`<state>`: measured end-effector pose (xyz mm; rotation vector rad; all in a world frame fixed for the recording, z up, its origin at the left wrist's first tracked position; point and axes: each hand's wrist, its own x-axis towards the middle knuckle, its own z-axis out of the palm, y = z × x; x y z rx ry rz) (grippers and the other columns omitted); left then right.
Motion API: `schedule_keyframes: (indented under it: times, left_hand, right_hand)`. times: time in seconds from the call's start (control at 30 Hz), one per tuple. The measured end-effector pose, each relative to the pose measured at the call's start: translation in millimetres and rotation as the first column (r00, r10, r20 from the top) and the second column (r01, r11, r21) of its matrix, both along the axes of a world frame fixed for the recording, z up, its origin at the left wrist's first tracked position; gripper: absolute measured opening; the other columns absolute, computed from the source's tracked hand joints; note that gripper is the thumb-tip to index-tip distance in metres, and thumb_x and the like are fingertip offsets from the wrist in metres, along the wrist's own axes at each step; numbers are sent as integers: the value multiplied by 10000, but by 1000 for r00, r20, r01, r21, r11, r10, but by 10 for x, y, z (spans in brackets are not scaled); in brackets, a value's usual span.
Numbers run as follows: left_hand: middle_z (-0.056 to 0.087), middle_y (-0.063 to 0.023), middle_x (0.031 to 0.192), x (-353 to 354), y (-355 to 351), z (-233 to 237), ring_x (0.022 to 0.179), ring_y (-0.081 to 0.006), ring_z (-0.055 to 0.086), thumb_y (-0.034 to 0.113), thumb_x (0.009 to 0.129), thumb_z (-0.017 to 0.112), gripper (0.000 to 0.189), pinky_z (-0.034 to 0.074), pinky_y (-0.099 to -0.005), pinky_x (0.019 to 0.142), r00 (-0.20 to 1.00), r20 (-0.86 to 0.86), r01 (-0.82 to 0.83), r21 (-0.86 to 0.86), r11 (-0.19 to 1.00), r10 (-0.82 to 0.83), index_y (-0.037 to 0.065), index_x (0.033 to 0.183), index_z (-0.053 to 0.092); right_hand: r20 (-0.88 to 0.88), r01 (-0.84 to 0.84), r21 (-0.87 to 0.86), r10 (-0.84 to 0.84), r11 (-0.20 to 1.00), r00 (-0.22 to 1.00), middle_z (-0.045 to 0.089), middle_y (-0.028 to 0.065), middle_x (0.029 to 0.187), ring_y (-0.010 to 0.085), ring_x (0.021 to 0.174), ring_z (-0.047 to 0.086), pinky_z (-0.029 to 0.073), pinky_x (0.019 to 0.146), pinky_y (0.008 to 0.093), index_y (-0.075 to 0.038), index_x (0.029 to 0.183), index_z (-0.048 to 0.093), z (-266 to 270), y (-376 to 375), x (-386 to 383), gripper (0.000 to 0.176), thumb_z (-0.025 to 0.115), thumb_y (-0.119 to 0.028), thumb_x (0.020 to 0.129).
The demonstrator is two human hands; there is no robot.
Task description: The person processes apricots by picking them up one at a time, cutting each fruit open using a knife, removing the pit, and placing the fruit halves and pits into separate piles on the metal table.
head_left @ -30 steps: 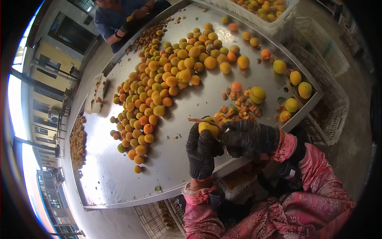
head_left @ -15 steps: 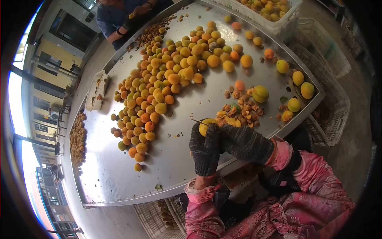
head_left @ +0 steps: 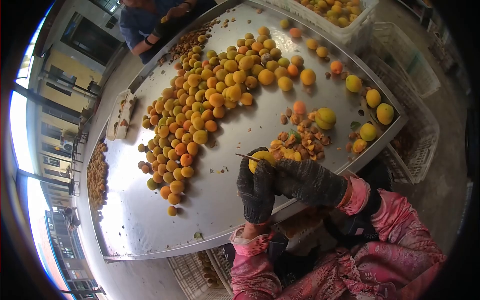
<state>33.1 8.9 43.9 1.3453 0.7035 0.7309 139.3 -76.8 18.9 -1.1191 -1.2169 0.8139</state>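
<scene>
My left hand (head_left: pixel 256 187), in a dark knitted glove, is closed around a yellow apricot (head_left: pixel 263 159). A thin, stick-like tool (head_left: pixel 247 157) lies across the fruit, its end jutting out to the left. My right hand (head_left: pixel 310 182), gloved the same way, is closed against the apricot's right side; the tool seems to run into its fingers, where its grip is hidden. Just beyond both hands lies a heap of apricot stones and split orange pieces (head_left: pixel 302 142). A large greenish-yellow apricot (head_left: pixel 325 118) rests behind that heap.
A metal table (head_left: pixel 145 225) with a raised rim carries a broad pile of apricots (head_left: pixel 200 102). Stones (head_left: pixel 96 175) line its left side. A white crate of apricots (head_left: pixel 367 22) stands at the far edge. Across the table, another person's hand (head_left: pixel 177 12) holds something.
The tool has turned flatter across the apricot, its outer end slightly lower and farther left. Both hands stay together at nearly the same spot. The whole view has shifted slightly.
</scene>
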Motion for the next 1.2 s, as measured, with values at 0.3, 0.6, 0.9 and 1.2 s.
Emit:
schedule_keyframes:
  times: [0.3,0.6,0.9,1.2]
  left_hand:
    - [515,-36,689,108,55,-48,524,-122,498,500,864,459,468,383,-219,420,992,-34,-126,-440,889,124,54,970,552]
    - [539,-48,679,-1,73,-30,408,-98,435,519,868,428,538,315,-207,344,995,-92,-47,-137,989,35,15,1010,552]
    - [537,-38,682,7,49,72,412,-99,446,501,886,407,524,342,-205,368,991,-122,37,-195,980,-61,8,991,550]
    - [567,-23,734,36,34,12,527,-77,495,254,880,525,269,375,-199,433,992,-124,-22,-40,999,17,7,981,552]
  right_hand:
    - [698,248,-42,-149,968,700,564,177,1077,289,946,591,503,777,349,7,1120,544,30,-38,-11,309,542,-66,820]
    - [50,-139,-98,145,985,988,619,31,918,152,727,599,488,634,309,-21,1160,528,28,28,112,321,546,-98,849]
    - [-229,-180,-211,130,961,965,576,0,804,69,641,503,430,587,225,-49,1115,547,95,-8,147,238,509,-115,890]
    - [198,-26,-51,36,998,980,585,89,974,167,884,581,488,749,290,-3,1169,499,126,-16,131,307,506,-72,870]
